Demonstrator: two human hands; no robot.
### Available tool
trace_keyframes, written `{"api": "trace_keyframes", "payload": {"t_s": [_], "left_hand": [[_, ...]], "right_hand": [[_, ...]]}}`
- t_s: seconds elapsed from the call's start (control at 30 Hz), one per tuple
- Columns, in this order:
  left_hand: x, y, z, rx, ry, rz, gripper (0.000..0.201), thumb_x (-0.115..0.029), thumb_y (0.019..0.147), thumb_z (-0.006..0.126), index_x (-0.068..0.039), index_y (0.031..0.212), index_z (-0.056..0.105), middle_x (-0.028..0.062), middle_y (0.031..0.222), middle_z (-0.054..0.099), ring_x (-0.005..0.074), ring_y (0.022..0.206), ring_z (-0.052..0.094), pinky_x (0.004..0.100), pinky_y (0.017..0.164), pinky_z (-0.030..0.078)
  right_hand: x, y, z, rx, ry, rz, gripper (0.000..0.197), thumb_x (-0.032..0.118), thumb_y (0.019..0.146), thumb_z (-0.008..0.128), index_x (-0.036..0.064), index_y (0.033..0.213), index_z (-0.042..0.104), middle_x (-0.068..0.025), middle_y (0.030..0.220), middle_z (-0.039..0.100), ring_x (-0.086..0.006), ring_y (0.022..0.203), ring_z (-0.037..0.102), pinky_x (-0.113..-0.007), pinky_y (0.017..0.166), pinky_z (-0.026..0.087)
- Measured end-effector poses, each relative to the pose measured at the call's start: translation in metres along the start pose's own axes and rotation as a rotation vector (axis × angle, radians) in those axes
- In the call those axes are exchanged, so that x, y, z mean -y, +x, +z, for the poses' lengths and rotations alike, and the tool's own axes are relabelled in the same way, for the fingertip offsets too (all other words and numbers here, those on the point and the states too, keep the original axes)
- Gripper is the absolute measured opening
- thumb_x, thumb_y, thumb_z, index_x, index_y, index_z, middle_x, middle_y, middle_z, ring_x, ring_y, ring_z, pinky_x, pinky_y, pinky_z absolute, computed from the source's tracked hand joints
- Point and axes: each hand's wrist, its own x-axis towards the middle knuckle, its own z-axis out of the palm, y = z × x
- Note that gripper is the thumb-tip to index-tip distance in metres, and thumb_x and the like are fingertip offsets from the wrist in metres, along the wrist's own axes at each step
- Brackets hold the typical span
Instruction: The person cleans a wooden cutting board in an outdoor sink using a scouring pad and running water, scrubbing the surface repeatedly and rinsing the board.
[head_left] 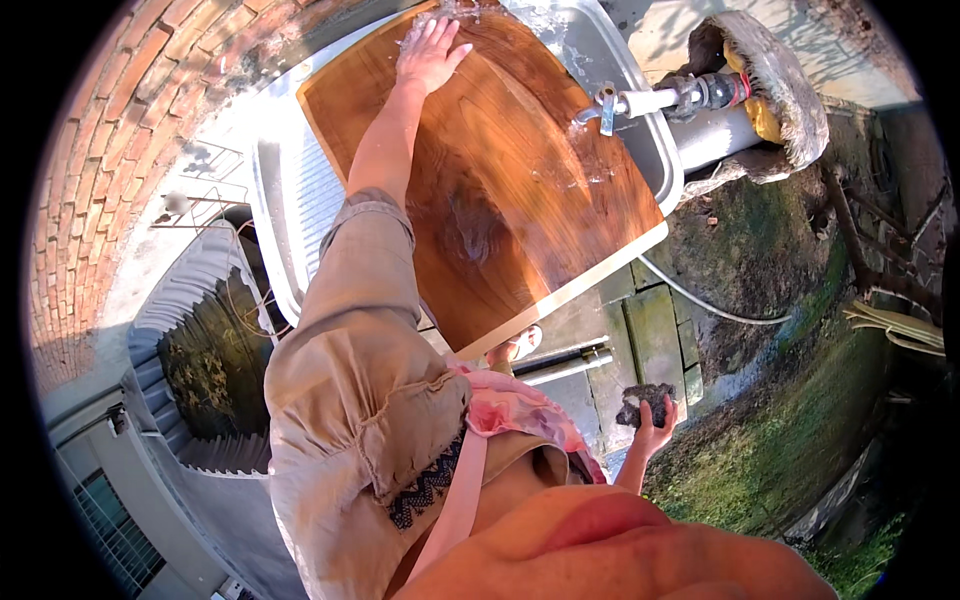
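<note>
A large wet brown wooden board (520,190) lies tilted across a steel sink (285,200). My left hand (430,52) rests flat on the board's far end, fingers spread, with water splashing just beyond it. My left arm in a beige sleeve reaches over the board. Low at the right, away from the sink, my right hand (652,432) is raised and grips a dark scouring pad (644,402). A tap (612,104) sticks out over the board's right side.
A brick wall (120,130) curves along the left. A grey pipe (715,135) and a thin hose (700,303) run at the right, above mossy ground (800,420). A corrugated metal tub (190,300) stands below the sink at the left.
</note>
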Motion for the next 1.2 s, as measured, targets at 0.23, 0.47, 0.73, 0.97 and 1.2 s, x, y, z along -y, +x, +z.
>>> {"api": "trace_keyframes", "payload": {"t_s": [0.23,0.47,0.73,0.97,1.2], "left_hand": [[0.045,-0.157,-0.023,0.001,-0.073,-0.193,0.084,-0.062,0.099,0.045,-0.002,0.157,0.03,0.0216,0.163,0.028,0.0359,0.154,0.019,0.0505,0.124,0.015],[-0.19,-0.202,-0.061,0.072,-0.537,0.583,0.088,-0.066,0.093,0.055,-0.017,0.16,0.028,0.0099,0.167,0.023,0.0254,0.155,0.019,0.048,0.127,0.012],[0.039,-0.127,-0.023,-0.147,-0.085,-0.197,0.072,-0.061,0.101,0.041,-0.017,0.157,0.035,0.012,0.165,0.028,0.0271,0.152,0.026,0.0483,0.123,0.019],[0.016,-0.225,-0.046,-0.162,-0.118,-0.343,0.088,-0.065,0.095,0.05,-0.001,0.154,0.036,0.0194,0.163,0.029,0.0332,0.154,0.018,0.0556,0.124,0.007],[-0.193,-0.242,-0.071,0.029,-0.575,0.505,0.079,-0.06,0.095,0.054,-0.017,0.159,0.033,0.0089,0.168,0.022,0.0242,0.156,0.017,0.0533,0.126,0.006]], "right_hand": [[0.023,0.004,0.017,0.068,-0.053,-0.027,0.052,0.015,0.076,0.086,0.0067,0.126,0.071,-0.0146,0.146,0.051,-0.0289,0.133,0.048,-0.042,0.11,0.042],[0.064,0.02,0.055,0.162,0.081,-0.097,0.054,0.019,0.072,0.09,0.0091,0.123,0.073,-0.0164,0.145,0.053,-0.032,0.131,0.051,-0.046,0.111,0.041],[0.08,0.042,0.059,0.205,0.172,-0.128,0.056,0.017,0.071,0.091,0.0057,0.122,0.073,-0.0156,0.145,0.053,-0.0298,0.134,0.049,-0.043,0.112,0.038],[0.075,0.042,0.059,0.169,0.122,-0.137,0.055,0.015,0.071,0.09,0.0065,0.123,0.073,-0.0161,0.146,0.053,-0.0301,0.135,0.048,-0.043,0.114,0.036],[0.1,0.037,0.068,0.203,0.077,-0.188,0.054,0.016,0.071,0.09,0.0051,0.121,0.073,-0.0169,0.147,0.051,-0.0299,0.131,0.051,-0.042,0.107,0.044]]}}
